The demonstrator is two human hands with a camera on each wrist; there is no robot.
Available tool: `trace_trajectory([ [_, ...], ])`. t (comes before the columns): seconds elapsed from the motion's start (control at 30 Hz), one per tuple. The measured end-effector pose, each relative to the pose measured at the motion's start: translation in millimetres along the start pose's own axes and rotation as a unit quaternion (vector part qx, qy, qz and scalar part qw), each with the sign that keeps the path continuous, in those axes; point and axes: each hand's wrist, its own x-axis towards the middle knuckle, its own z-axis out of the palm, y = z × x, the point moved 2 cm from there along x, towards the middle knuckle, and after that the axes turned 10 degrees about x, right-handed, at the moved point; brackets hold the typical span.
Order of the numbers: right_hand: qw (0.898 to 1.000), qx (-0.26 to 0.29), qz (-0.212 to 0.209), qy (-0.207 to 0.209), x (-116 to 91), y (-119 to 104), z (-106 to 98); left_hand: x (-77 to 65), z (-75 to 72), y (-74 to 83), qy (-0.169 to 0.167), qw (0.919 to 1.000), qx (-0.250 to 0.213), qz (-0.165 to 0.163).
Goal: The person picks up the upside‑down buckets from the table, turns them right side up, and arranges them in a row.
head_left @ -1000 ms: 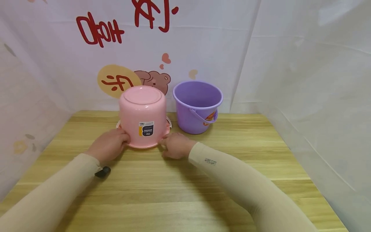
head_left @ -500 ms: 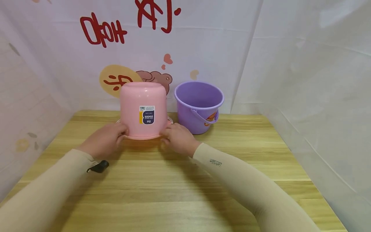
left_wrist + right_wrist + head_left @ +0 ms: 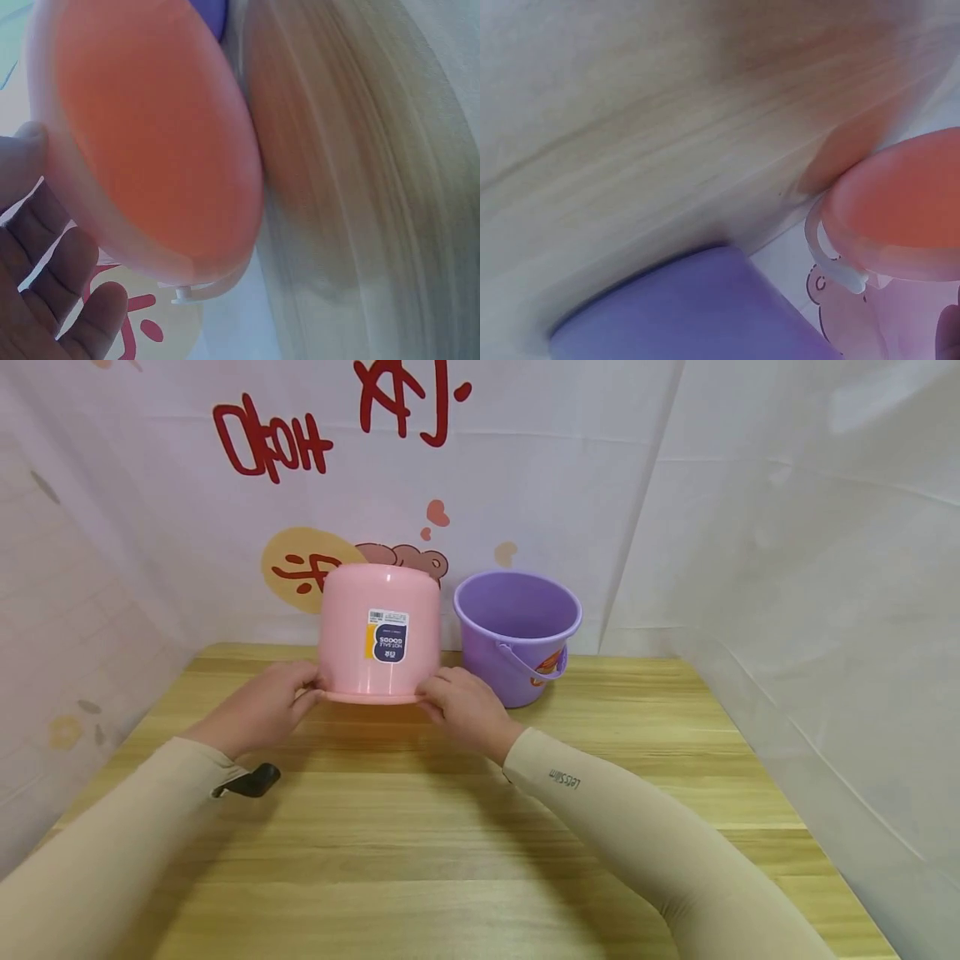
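A pink plastic bucket (image 3: 345, 635) is held upside down, its near rim raised off the table; its printed label reads inverted. My left hand (image 3: 258, 710) pinches the rim on the left. In the left wrist view the thumb lies at the rim, the fingers stand along the outside, and the glowing inside of the bucket (image 3: 157, 142) shows. On the right side of the rim, my right hand (image 3: 471, 714) pinches it. The white handle (image 3: 816, 240) hangs at the far side in the right wrist view, where most of my right hand is out of frame.
Just right of the pink bucket, a purple bucket (image 3: 487, 664) stands upright with its handle down at the front. Both are on a wood-grain table (image 3: 420, 852). White printed cloth (image 3: 600, 468) hangs behind and along both sides.
Both hands have raised the pink bucket's near rim off the table, and the bucket has tipped backward, its base turning out of sight. The purple bucket stays put.
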Motion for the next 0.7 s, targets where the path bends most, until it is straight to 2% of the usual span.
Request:
trace_trajectory([
  [0.33, 0.992, 0.015, -0.06, 0.114, 0, -3, -12, -2.9, -13.3, 5.5, 0.02, 0.9987, -0.038, -0.027],
  [0.57, 0.982, 0.018, -0.092, 0.162, 1, -4, -19, -3.1, -17.4, 9.9, 0.052, 0.9974, -0.046, -0.02],
  [0.7, 0.978, 0.023, -0.103, 0.177, 2, -4, -22, -3.1, -17.5, 13.2, 0.071, 0.9967, -0.032, -0.019],
])
